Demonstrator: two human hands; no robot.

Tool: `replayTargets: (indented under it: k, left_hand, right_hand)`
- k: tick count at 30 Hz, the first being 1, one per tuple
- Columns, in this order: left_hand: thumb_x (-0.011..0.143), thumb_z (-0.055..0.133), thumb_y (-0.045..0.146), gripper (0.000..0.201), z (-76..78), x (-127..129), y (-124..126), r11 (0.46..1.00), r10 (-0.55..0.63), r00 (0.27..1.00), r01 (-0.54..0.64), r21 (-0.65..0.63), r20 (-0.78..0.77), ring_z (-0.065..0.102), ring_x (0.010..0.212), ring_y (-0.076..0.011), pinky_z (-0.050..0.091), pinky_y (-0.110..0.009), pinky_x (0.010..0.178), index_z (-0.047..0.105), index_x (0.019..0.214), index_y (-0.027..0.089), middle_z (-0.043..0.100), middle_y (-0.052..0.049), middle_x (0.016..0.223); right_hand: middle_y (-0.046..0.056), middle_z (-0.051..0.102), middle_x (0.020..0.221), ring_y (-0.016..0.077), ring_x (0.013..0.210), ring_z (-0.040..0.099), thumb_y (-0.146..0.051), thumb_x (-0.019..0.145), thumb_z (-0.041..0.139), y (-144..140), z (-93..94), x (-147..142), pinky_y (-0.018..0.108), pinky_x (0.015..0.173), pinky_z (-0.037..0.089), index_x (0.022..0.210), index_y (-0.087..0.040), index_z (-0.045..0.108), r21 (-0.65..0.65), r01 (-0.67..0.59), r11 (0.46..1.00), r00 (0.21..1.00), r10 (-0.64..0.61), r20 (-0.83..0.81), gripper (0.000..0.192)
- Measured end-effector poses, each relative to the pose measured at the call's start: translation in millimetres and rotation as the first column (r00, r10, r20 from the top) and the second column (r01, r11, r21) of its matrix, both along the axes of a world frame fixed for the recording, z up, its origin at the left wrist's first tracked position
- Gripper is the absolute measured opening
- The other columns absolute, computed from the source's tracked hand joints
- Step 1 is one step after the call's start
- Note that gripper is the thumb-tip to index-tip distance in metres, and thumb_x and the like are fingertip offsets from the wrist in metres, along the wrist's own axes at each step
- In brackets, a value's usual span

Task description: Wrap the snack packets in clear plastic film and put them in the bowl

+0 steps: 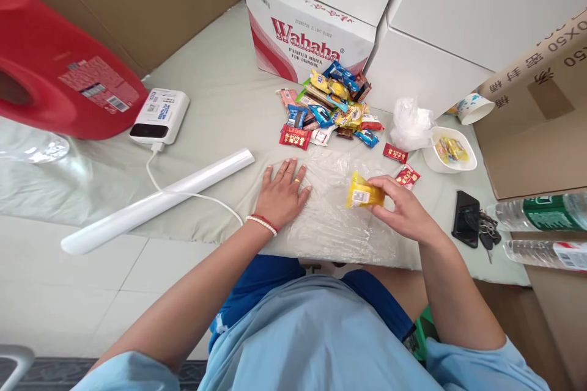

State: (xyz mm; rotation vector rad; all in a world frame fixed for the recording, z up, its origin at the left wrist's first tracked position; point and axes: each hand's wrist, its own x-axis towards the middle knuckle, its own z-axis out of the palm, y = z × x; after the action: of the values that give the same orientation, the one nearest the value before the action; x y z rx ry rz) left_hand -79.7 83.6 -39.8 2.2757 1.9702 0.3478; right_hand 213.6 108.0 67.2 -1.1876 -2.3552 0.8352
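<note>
On clear plastic bag (pixel 330 208), left hand (pixel 280 192) flat open, right hand (pixel 401 208) pinching yellow snack packet (pixel 363 192)

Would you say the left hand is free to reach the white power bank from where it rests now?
Probably yes. The left hand lies flat and empty on the clear plastic bag, and only bare cloth and a thin white cable lie between it and the power bank.

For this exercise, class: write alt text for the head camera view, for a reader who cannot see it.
The right hand holds a yellow snack packet over a clear plastic bag on a table, while the left hand lies flat, pressing the bag's edge. Behind lie a pile of wrapped snacks and a Wahaha box.
</note>
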Motion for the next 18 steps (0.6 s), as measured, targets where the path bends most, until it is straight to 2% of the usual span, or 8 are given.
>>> replayTargets:
  k: [2,5,8,10,12,14,16,18]
  left_hand:
    - [0.106,0.029,0.049,0.064,0.3,0.2,-0.3,1.000,0.001,1.000,-0.001,0.001,-0.003,0.029,0.158,-0.0304,0.014,-0.060,0.128,0.042,0.159,0.017,0.032,-0.016,0.170]
    - [0.106,0.029,0.049,0.063,1.1,0.6,-0.7,1.000,0.001,1.000,-0.001,0.003,-0.004,0.030,0.158,-0.0298,0.014,-0.060,0.128,0.042,0.159,0.018,0.032,-0.016,0.170]
    - [0.106,0.030,0.048,0.062,1.6,0.8,-0.9,1.000,0.007,1.000,-0.007,0.005,0.021,0.030,0.158,-0.0298,0.014,-0.059,0.128,0.042,0.159,0.018,0.032,-0.016,0.170]
    - [0.106,0.031,0.048,0.062,1.5,0.6,-1.0,1.000,0.006,0.999,-0.007,0.008,0.045,0.030,0.158,-0.0300,0.013,-0.059,0.128,0.043,0.159,0.019,0.033,-0.016,0.170]
    - [0.106,0.031,0.048,0.061,1.2,0.2,-1.0,1.000,0.003,0.998,-0.004,0.009,0.068,0.029,0.159,-0.0300,0.012,-0.060,0.128,0.043,0.159,0.020,0.033,-0.016,0.170]
    - [0.106,0.031,0.048,0.061,1.0,-0.1,-1.2,1.000,0.001,0.997,-0.001,0.011,0.080,0.029,0.159,-0.0299,0.012,-0.059,0.129,0.043,0.158,0.020,0.033,-0.016,0.170]
    - [0.106,0.031,0.048,0.061,1.0,-0.3,-1.3,1.000,0.001,0.997,-0.002,0.015,0.081,0.028,0.159,-0.0299,0.012,-0.060,0.129,0.044,0.158,0.019,0.033,-0.016,0.170]
    - [0.106,0.031,0.047,0.061,1.1,-0.6,-1.5,1.000,-0.002,0.997,0.000,0.019,0.077,0.029,0.159,-0.0304,0.012,-0.060,0.128,0.044,0.158,0.018,0.033,-0.017,0.170]
  right_hand:
    - [0.008,0.064,0.120,0.0258,0.109,0.063,-0.022,0.090,0.064,4.9,1.6,-20.0,0.043,0.097,0.052,0.126,-0.025,0.059,0.030,-0.059,0.998,0.998,0.058,0.031,0.036]
    - [0.010,0.065,0.116,0.0278,0.108,0.061,-0.020,0.088,0.063,7.2,-9.9,-39.9,0.045,0.097,0.051,0.125,-0.022,0.061,0.004,-0.110,0.994,0.985,0.108,0.132,0.037]
    - [0.015,0.062,0.130,0.0330,0.118,0.058,-0.026,0.086,0.069,12.0,-27.4,-45.3,0.052,0.104,0.049,0.131,-0.021,0.061,-0.066,-0.093,0.993,0.963,0.106,0.247,0.046]
    - [0.017,0.059,0.139,0.0350,0.126,0.056,-0.033,0.087,0.072,22.5,-31.1,-42.7,0.054,0.108,0.047,0.134,-0.021,0.061,-0.066,-0.070,0.995,0.964,0.084,0.253,0.050]
    - [0.017,0.062,0.136,0.0332,0.125,0.059,-0.040,0.092,0.067,41.7,-25.3,-38.8,0.053,0.109,0.047,0.131,-0.021,0.063,-0.011,-0.033,0.999,0.975,0.034,0.220,0.044]
    - [0.014,0.069,0.124,0.0300,0.116,0.064,-0.041,0.097,0.060,69.1,-15.2,-37.5,0.050,0.104,0.051,0.123,-0.020,0.067,0.051,0.035,0.998,0.980,-0.045,0.194,0.034]
    - [0.011,0.072,0.115,0.0281,0.107,0.067,-0.038,0.096,0.058,101.8,-8.5,-41.2,0.047,0.098,0.054,0.114,-0.020,0.071,0.101,0.107,0.989,0.971,-0.126,0.202,0.028]
    - [0.011,0.073,0.114,0.0292,0.106,0.066,-0.031,0.093,0.060,135.4,-10.0,-50.2,0.048,0.098,0.053,0.111,-0.019,0.071,0.185,0.165,0.969,0.947,-0.208,0.244,0.024]
